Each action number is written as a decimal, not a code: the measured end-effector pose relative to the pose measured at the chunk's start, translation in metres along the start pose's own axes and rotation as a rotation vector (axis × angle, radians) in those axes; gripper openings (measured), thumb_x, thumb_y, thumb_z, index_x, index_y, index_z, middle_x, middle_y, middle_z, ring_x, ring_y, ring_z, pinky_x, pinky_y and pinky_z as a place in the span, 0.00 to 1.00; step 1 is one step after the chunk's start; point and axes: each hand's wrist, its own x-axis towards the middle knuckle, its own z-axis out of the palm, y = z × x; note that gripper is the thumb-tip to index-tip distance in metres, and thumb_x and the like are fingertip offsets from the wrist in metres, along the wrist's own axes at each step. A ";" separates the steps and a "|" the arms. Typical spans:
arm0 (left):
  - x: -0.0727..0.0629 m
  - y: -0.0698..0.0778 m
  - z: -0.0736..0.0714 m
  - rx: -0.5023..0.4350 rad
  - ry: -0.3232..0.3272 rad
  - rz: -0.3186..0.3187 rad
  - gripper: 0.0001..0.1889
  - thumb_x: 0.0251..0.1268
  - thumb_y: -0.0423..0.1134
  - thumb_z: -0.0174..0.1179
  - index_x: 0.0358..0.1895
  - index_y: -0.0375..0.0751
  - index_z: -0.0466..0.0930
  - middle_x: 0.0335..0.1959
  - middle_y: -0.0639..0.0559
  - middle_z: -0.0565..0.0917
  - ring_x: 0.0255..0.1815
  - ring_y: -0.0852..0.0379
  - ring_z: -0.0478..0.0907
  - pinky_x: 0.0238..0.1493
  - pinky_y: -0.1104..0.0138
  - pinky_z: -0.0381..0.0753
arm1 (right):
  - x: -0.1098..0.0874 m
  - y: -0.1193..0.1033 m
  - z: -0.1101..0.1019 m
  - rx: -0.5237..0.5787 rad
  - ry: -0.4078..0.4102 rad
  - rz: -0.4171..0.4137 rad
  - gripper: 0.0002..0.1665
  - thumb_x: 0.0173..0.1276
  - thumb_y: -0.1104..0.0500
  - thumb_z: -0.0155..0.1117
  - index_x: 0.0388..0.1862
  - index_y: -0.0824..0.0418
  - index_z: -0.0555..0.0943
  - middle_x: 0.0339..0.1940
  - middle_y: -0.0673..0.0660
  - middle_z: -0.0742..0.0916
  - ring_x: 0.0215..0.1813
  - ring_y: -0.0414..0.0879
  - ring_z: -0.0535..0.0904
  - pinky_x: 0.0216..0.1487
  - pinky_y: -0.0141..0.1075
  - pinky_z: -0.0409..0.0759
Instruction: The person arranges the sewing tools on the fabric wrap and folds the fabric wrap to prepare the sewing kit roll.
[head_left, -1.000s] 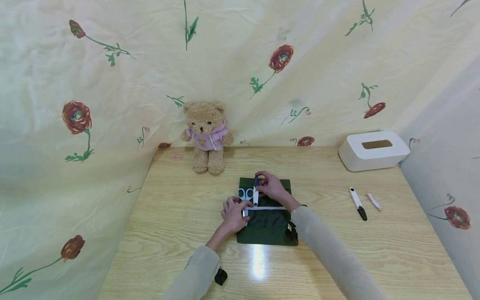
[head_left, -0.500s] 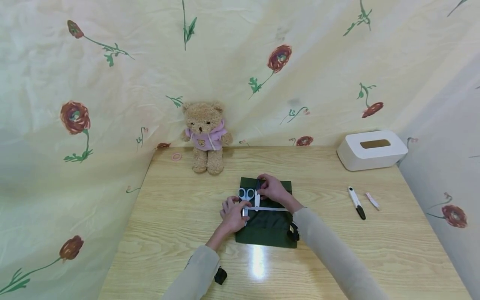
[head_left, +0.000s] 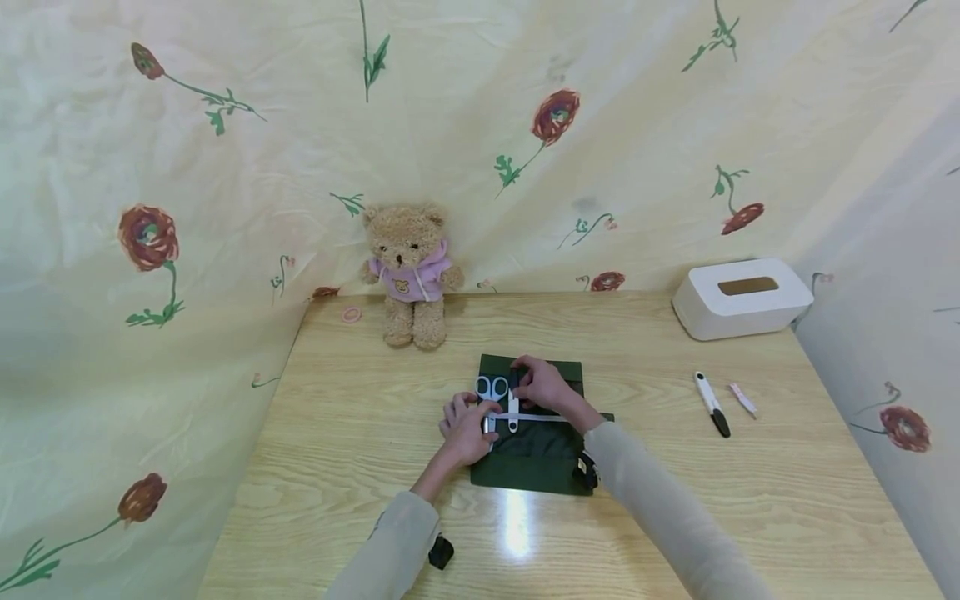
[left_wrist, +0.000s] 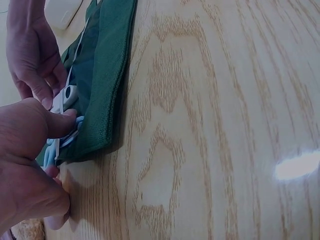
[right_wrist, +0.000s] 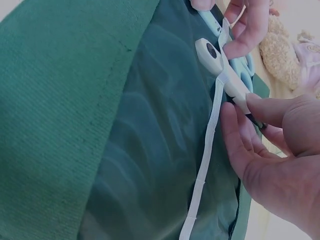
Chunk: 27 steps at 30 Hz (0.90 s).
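A dark green fabric organizer (head_left: 528, 472) lies spread on the table, crossed by a white elastic band (right_wrist: 202, 175). Light blue scissors (head_left: 491, 388) sit at its left side, tucked beneath the band. My left hand (head_left: 467, 429) pinches the scissors by the band, its thumb (left_wrist: 62, 125) resting over them. Just to the right, my right hand (head_left: 545, 386) holds the dark end of a white-and-black pen-shaped tool (right_wrist: 235, 92) between thumb and fingers. The tool's white end, with a dark oval, passes under the band. Its exact kind is unclear.
A similar white-and-black tool (head_left: 712, 404) and a small pale pink item (head_left: 743, 401) lie to the right. Behind them stands a white tissue box (head_left: 742, 298). A teddy bear (head_left: 408, 275) and a pink ring (head_left: 351, 314) are at the back left.
My right hand has moved toward me, sliding the white-and-black tool under the elastic band until its white end sticks out on the near side. My left hand has stayed on the scissors.
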 end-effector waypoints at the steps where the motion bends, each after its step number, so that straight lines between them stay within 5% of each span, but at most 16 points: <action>1: 0.000 0.000 0.000 0.000 0.001 0.001 0.19 0.60 0.34 0.69 0.53 0.55 0.80 0.63 0.42 0.60 0.59 0.38 0.55 0.51 0.46 0.60 | -0.001 0.000 0.000 -0.003 0.003 -0.003 0.30 0.66 0.71 0.66 0.67 0.67 0.71 0.34 0.61 0.80 0.28 0.51 0.82 0.33 0.41 0.83; 27: -0.001 0.001 0.001 -0.006 0.003 0.003 0.19 0.59 0.33 0.69 0.52 0.55 0.81 0.64 0.40 0.59 0.61 0.37 0.54 0.51 0.46 0.59 | -0.007 0.000 0.006 -0.158 -0.035 -0.021 0.28 0.59 0.69 0.71 0.59 0.69 0.76 0.38 0.60 0.78 0.37 0.50 0.75 0.36 0.38 0.74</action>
